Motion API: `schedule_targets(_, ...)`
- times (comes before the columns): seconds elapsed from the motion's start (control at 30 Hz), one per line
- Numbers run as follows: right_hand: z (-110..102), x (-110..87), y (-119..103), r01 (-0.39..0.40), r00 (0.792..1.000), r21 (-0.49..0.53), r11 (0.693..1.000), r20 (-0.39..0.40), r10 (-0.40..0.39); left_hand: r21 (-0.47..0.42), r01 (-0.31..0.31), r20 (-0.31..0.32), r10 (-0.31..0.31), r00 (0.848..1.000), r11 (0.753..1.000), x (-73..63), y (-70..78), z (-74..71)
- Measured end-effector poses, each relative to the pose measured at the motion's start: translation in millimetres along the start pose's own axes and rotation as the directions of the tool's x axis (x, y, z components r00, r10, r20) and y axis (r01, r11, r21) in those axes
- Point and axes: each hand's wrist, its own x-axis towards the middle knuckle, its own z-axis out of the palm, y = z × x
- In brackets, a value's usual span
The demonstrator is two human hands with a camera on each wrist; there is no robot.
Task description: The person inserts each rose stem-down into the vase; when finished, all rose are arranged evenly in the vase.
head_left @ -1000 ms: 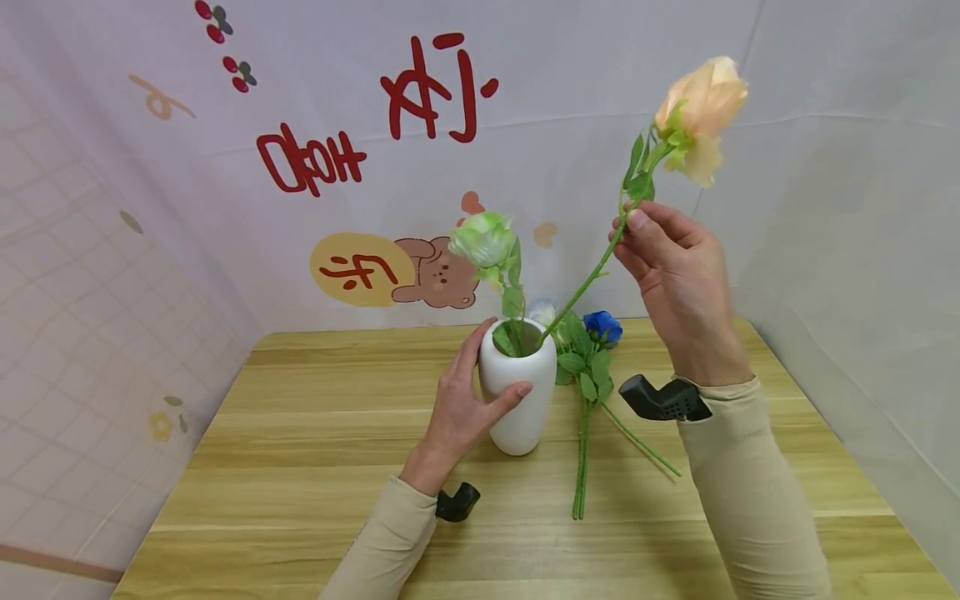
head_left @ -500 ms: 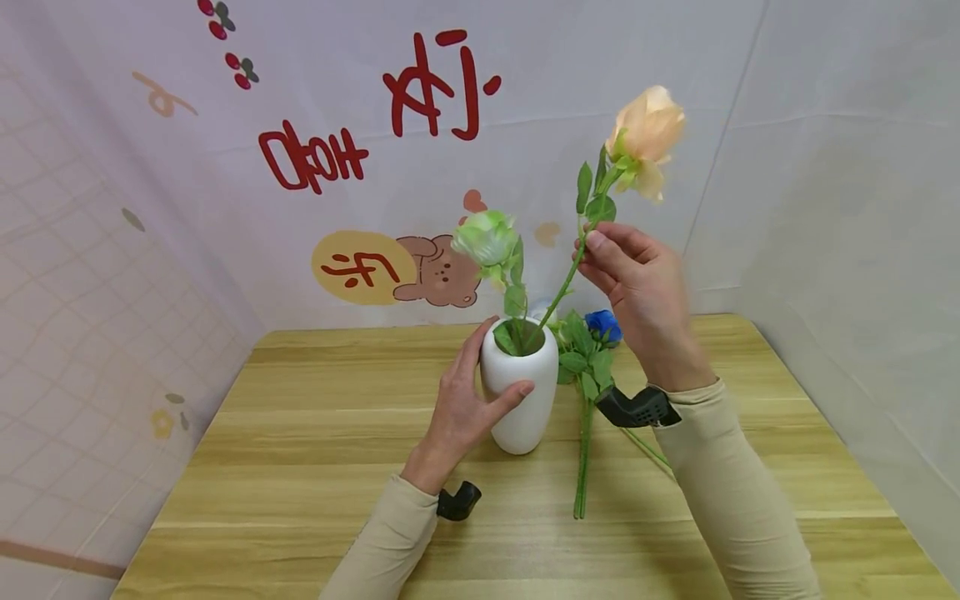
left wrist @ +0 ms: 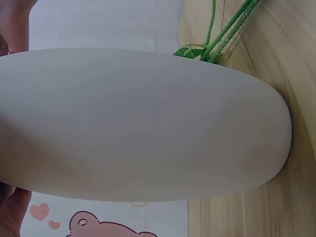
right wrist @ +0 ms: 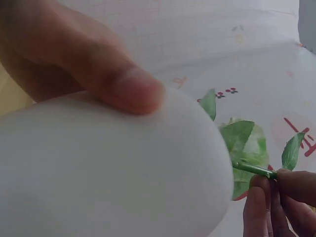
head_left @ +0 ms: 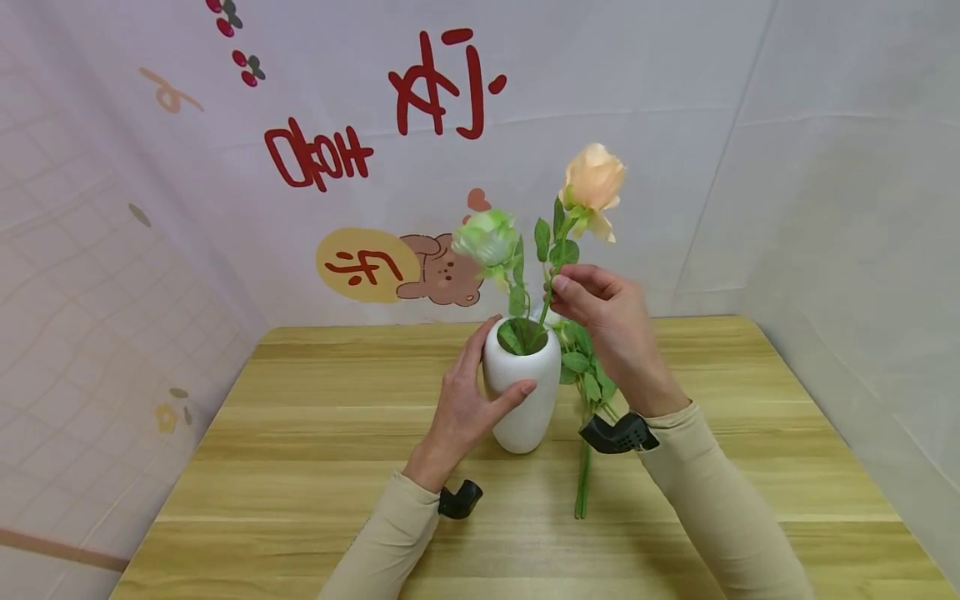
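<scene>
A white vase (head_left: pixel 525 408) stands upright on the wooden table, and my left hand (head_left: pixel 465 404) grips its left side, thumb across the front. Out of its mouth rises a pale green rose (head_left: pixel 487 242). My right hand (head_left: pixel 611 329) pinches the stem of a peach rose (head_left: pixel 594 179) below its leaves, close above the rim. That stem's lower part goes down into the vase, where its end is hidden. In the right wrist view, fingertips (right wrist: pixel 256 202) hold the green stem (right wrist: pixel 254 169) beside the vase mouth. The vase wall (left wrist: pixel 148 123) fills most of the left wrist view.
More flowers with green leaves (head_left: pixel 577 362) lie on the table (head_left: pixel 315 467) right of the vase, partly behind my right hand and wrist camera (head_left: pixel 618 433). A printed cloth backdrop (head_left: pixel 637 75) stands along the back and sides.
My right hand has moved left and down with the peach rose, whose stem has sunk deeper into the vase and become more upright. My left hand stays on the vase.
</scene>
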Motion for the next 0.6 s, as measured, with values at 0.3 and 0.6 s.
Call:
schedule_targets(0.3,2,-7.2,14,-0.038,0.999,-0.213,0.976,0.012,0.042,-0.014,0.017,0.007,-0.017,1.0,1.0,-1.6,0.5,-1.6)
schedule_targets(0.6,3,-12.5,29,-0.065,0.998,-0.343,0.937,-0.003,0.069,-0.002,0.028,0.002,-0.028,1.0,1.0,-1.8,0.4,0.0)
